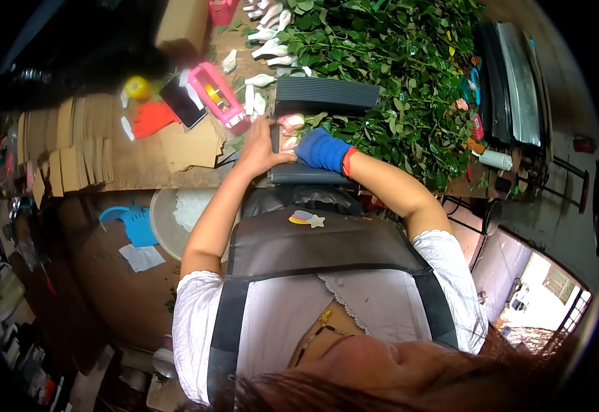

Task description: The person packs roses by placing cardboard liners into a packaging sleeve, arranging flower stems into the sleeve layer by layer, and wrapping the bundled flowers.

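Observation:
Pink roses (pixel 290 123) lie with their heads to the left, between two black ridged blocks: a far block (pixel 327 93) and a near block (pixel 306 176). My bare left hand (pixel 257 147) is at the flower heads, its fingers stretched along their left side and its thumb apart, pointing right. Wearing a blue knitted glove, my right hand (pixel 323 150) curls over a rose (pixel 289 143) just behind its head. Its fingertips are partly hidden. A large heap of leafy stems (pixel 409 103) spreads beyond and to the right of that hand.
White-wrapped flower buds (pixel 269 48) line the heap's left side. Leftward are a pink tape dispenser (pixel 216 96), a phone (pixel 182 101), a red glove (pixel 154 119), yellow tape (pixel 137 87) and cardboard pieces (pixel 73 147). A blue basket (pixel 138 225) sits below the table.

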The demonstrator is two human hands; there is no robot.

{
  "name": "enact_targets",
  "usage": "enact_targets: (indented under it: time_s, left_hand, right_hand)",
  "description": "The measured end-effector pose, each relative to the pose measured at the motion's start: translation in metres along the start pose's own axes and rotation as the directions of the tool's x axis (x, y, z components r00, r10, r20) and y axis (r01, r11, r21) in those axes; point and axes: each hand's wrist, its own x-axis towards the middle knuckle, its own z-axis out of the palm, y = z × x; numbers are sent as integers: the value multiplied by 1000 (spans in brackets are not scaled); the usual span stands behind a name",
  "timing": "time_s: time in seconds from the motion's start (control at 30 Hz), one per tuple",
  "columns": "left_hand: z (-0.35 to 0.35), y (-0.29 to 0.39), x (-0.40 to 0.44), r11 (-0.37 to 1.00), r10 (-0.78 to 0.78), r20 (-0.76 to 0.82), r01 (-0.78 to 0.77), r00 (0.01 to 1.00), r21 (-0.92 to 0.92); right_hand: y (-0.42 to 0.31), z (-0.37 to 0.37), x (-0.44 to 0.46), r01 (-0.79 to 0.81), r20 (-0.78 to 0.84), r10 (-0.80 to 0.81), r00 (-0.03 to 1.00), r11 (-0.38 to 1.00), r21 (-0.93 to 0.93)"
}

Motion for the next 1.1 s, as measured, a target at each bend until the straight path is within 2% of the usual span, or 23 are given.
enact_targets:
  time_s: [0.07,0.1,0.17,0.3,0.43,0.53,0.57,0.67,0.77,0.9,1.1]
  left_hand:
    - [11,-10,5,996,1,36,-5,999,92]
    - [16,-14,8,991,2,53,-10,999,136]
    - [19,-18,7,991,7,67,-16,998,136]
    - [14,-9,5,985,-27,121,6,992,170]
    - [13,-7,6,979,-60,152,29,987,201]
    - [14,-7,6,984,-67,145,41,987,173]
    - [14,-8,5,984,-68,153,41,986,172]
    - [15,-10,6,981,-66,154,36,986,190]
    - [15,-14,6,986,-45,157,19,987,166]
    - [18,-16,5,986,-40,143,16,989,164]
    - [36,-29,15,980,-107,99,88,989,181]
  right_hand:
    - [4,9,7,-24,29,25,999,1000,-19]
    - [5,3,-2,-40,13,40,999,999,28]
    - [8,-12,-20,-66,-26,70,997,990,126]
    - [10,-15,-21,-213,-73,220,973,973,88]
    - [6,-34,-27,-266,-71,291,954,932,247]
    - [14,-16,-19,-311,-45,323,945,934,179]
    - [16,-14,-19,-256,-31,264,964,955,149]
    - [18,-13,-10,-224,30,223,974,971,82]
    - [18,-10,-3,-213,50,209,977,973,94]
    - [21,3,0,-125,-67,136,988,981,147]
    - [18,19,15,-99,-6,99,995,995,16]
